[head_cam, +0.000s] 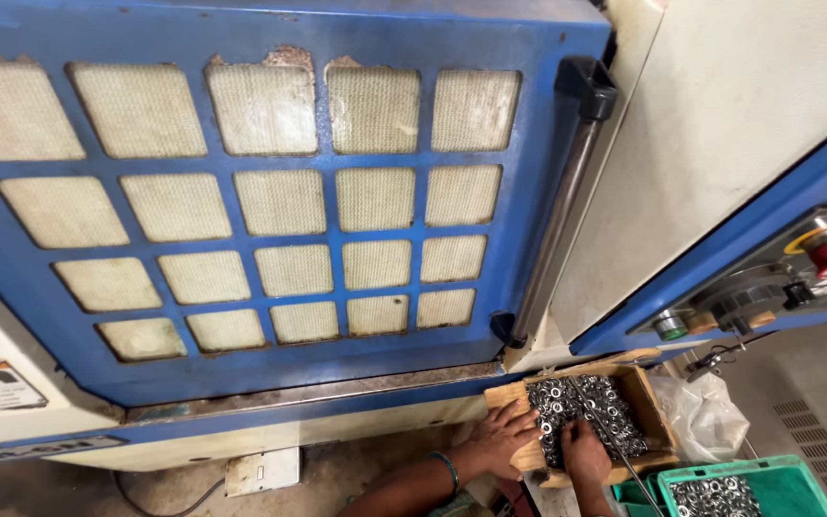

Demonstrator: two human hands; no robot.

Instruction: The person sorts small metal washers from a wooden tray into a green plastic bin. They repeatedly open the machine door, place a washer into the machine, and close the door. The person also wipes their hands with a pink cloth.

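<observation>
Washers [591, 407] heaped in wooden box [645, 402] at 5 o'clock under blue machine door [241, 206] | left hand [502, 438] flat on box rim, fingers spread | right hand [586, 450] in pile, grip unclear | risk: box looked overfull, washers could spill toward green crate [785, 479].

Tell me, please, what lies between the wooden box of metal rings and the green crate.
In the head view, a crumpled clear plastic bag sits between the wooden box and the green crate, and a thin metal rod slants down there too.
</observation>
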